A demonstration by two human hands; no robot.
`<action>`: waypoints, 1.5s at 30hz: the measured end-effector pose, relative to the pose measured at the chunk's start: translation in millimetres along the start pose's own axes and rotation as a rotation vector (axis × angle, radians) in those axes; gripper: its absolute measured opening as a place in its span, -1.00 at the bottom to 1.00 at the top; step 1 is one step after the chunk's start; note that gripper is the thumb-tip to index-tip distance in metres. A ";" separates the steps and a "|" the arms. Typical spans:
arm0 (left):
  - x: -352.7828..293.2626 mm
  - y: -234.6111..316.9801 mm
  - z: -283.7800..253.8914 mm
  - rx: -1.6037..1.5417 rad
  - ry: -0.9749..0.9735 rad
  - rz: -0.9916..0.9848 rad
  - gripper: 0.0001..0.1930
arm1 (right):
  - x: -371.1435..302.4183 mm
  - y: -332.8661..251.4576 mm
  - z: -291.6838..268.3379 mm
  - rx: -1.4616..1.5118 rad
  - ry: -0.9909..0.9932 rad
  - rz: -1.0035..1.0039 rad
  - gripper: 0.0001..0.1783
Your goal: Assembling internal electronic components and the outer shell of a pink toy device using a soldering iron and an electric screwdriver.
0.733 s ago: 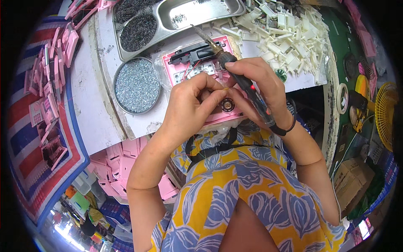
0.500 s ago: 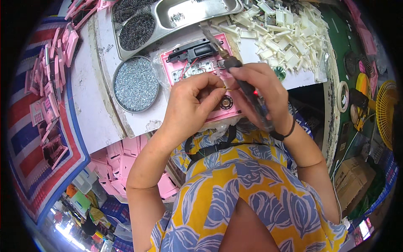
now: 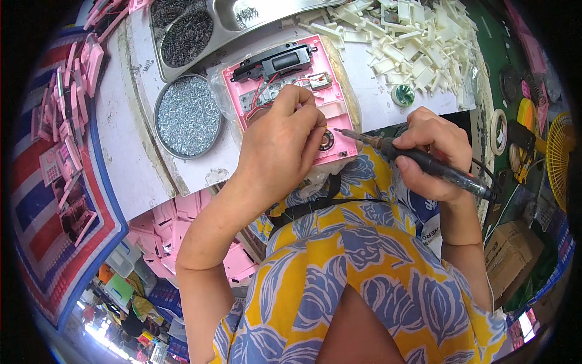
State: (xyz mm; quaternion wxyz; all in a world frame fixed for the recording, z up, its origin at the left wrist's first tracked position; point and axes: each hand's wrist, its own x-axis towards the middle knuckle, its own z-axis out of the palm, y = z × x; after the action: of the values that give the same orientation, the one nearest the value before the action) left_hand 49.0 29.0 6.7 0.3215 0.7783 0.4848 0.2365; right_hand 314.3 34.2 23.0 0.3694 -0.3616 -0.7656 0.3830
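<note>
A pink plastic housing (image 3: pixel 335 57) lies on a clear bag at the table's front edge. Inside it are a black oblong part (image 3: pixel 285 62), red wires and a small round speaker (image 3: pixel 327 141) near its lower end. My left hand (image 3: pixel 279 133) rests over the housing, fingertips pinched on a thin yellowish wire beside the speaker; the hand hides part of the inside. In my right hand (image 3: pixel 442 145) is a soldering iron (image 3: pixel 433 167), gripped like a pen, its tip pointing left, close to the speaker and my left fingertips.
A round tin of small silvery screws (image 3: pixel 188 115) stands left of the housing. Behind it sits a metal tray (image 3: pixel 224 42) with dark springs. White plastic parts (image 3: pixel 418 48) are heaped at the back right, near a small green-centred spool (image 3: pixel 402 95). Pink housings (image 3: pixel 176 236) are stacked below the table edge.
My right hand has swung the soldering iron from upright over the housing down to the right, its tip now at the speaker. The left hand stays pinched, and the view has shifted slightly.
</note>
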 end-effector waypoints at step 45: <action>1.0 -3.9 -4.3 0.087 -0.035 0.158 -0.79 | 5.7 -0.1 -3.8 0.004 -0.050 -0.097 -0.76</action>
State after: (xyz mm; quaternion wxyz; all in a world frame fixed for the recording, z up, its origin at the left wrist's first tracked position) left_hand 44.1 32.3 6.9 0.2760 0.8314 0.4260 0.2261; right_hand 314.9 40.2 26.4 0.3693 -0.3135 -0.7903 0.3751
